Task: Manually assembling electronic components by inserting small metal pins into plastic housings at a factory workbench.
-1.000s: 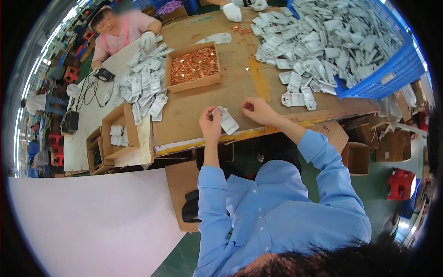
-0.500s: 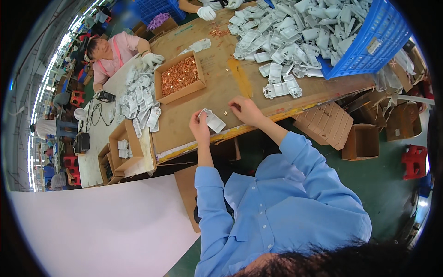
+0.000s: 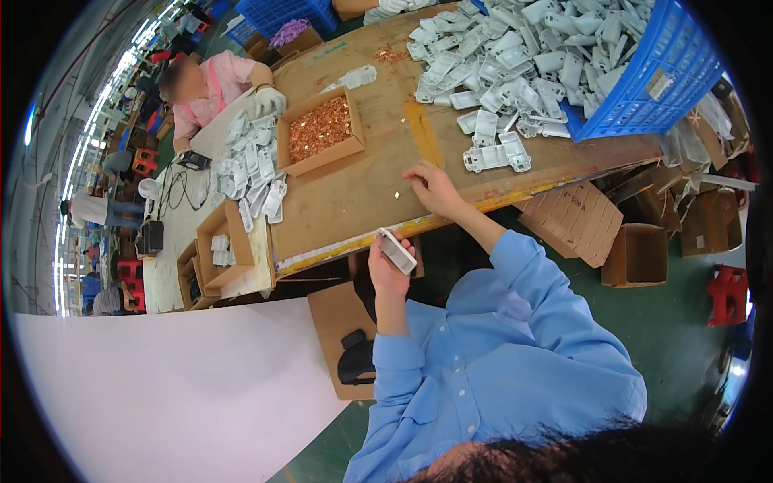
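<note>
My left hand [image 3: 389, 274] is closed around a white plastic casing [image 3: 398, 251], a shallow box-like shell, held tilted just off the table's front edge. My right hand [image 3: 435, 191] rests over the brown tabletop near that edge. Its fingers are bent and drawn together, pointing left; anything between the tips is too small to make out. A small shiny copper-coloured piece [image 3: 397, 195] lies on the board just left of it. Beyond stands a cardboard box [image 3: 325, 153] full of small copper-coloured metal pieces [image 3: 320, 129].
A large heap of white casings [image 3: 515, 64] spills from a tipped blue crate [image 3: 652, 80] at the far right. More casings [image 3: 254, 165] lie at left, by a co-worker's gloved hand [image 3: 270, 101]. An open carton [image 3: 225, 249] stands near the left corner.
My left hand has come back toward my body and right with the casing, off the table edge, turning it more on its side. My right hand has shifted only slightly.
</note>
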The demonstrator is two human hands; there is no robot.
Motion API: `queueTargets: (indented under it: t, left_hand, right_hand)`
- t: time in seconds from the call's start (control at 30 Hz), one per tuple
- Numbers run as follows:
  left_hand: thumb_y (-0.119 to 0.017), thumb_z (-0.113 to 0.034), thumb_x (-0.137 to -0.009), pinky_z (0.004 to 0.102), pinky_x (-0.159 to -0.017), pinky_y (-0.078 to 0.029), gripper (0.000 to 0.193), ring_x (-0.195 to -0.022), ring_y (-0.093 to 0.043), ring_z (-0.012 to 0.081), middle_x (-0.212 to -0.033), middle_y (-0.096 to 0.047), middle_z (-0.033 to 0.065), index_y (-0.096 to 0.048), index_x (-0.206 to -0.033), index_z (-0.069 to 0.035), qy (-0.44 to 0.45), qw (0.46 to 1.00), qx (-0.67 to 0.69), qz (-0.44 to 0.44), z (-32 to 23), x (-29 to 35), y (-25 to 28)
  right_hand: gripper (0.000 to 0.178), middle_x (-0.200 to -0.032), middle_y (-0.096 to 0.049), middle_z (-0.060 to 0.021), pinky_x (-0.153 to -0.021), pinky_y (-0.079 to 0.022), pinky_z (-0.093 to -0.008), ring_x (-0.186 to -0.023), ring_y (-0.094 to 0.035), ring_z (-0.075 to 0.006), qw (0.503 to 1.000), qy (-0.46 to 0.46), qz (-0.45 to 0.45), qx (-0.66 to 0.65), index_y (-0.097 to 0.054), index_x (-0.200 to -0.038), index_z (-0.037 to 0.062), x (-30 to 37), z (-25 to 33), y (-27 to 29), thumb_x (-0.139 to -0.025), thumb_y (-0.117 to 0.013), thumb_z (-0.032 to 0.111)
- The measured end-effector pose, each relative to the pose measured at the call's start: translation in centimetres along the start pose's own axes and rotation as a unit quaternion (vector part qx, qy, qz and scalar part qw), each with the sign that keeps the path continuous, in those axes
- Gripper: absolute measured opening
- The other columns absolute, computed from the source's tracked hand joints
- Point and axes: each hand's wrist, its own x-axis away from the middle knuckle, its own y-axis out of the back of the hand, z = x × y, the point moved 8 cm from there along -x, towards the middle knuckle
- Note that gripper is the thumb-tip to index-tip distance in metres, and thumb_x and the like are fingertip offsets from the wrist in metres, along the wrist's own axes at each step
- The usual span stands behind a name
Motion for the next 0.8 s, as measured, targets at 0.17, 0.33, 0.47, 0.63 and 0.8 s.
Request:
queueTargets:
  t: [0.17, 0.33, 0.47, 0.63, 0.8]
  left_hand:
    - [-0.049, -0.022, -0.091, 0.0383, -0.076, -0.054, 0.025, -0.084, -0.063, 0.0246, -0.094, -0.064, 0.0101, -0.056, -0.109, -0.007, 0.014, 0.998, 0.048, 0.025, 3.7, 2.0, 0.5]
    - [-0.045, -0.001, -0.077, 0.0406, -0.083, -0.055, 0.037, -0.089, -0.064, 0.0275, -0.103, -0.062, 0.0129, -0.051, -0.114, -0.002, -0.002, 0.999, -0.002, 0.042, 5.9, 3.5, 0.1]
    - [-0.048, 0.005, -0.078, 0.0386, -0.088, -0.054, 0.042, -0.097, -0.065, 0.0269, -0.108, -0.062, 0.0147, -0.048, -0.120, 0.001, -0.033, 0.990, -0.130, 0.033, 5.0, 4.7, -0.8]
    - [-0.055, -0.001, -0.092, 0.0323, -0.082, -0.055, 0.029, -0.093, -0.068, 0.0210, -0.107, -0.066, 0.0118, -0.053, -0.121, 0.001, -0.065, 0.975, -0.210, 0.039, 3.8, 5.4, -1.9]
    - [-0.054, -0.004, -0.094, 0.0299, -0.079, -0.055, 0.026, -0.091, -0.067, 0.0173, -0.104, -0.066, 0.0102, -0.054, -0.120, 0.000, -0.088, 0.957, -0.273, 0.034, 4.3, 6.1, -2.2]
  right_hand:
    - [0.011, -0.083, -0.061, -0.0058, -0.065, -0.046, -0.0255, -0.071, -0.056, -0.0108, 0.990, -0.080, -0.073, -0.086, -0.064, -0.092, -0.0007, 0.3, -2.0, 1.3, -0.086, -0.055, 0.001]
    - [0.006, -0.084, -0.061, -0.0002, -0.067, -0.045, -0.0213, -0.075, -0.055, -0.0052, 0.956, -0.161, -0.083, -0.231, -0.061, -0.093, -0.0007, 3.3, -1.7, 1.8, -0.088, -0.058, 0.000]
    - [0.010, -0.085, -0.064, -0.0044, -0.072, -0.050, -0.0236, -0.078, -0.061, -0.0098, 0.938, -0.190, -0.073, -0.282, -0.057, -0.093, 0.0012, 7.2, 2.2, 3.6, -0.087, -0.064, -0.002]
    - [0.010, -0.097, -0.069, -0.0124, -0.079, -0.053, -0.0256, -0.085, -0.065, -0.0123, 0.917, -0.258, -0.010, -0.302, -0.062, -0.095, -0.0016, 11.7, 4.6, 4.5, -0.085, -0.066, -0.004]
    - [0.010, -0.098, -0.066, -0.0076, -0.079, -0.050, -0.0254, -0.087, -0.061, -0.0111, 0.942, -0.229, -0.012, -0.244, -0.065, -0.092, -0.0013, 13.6, 5.9, 4.4, -0.082, -0.068, -0.003]
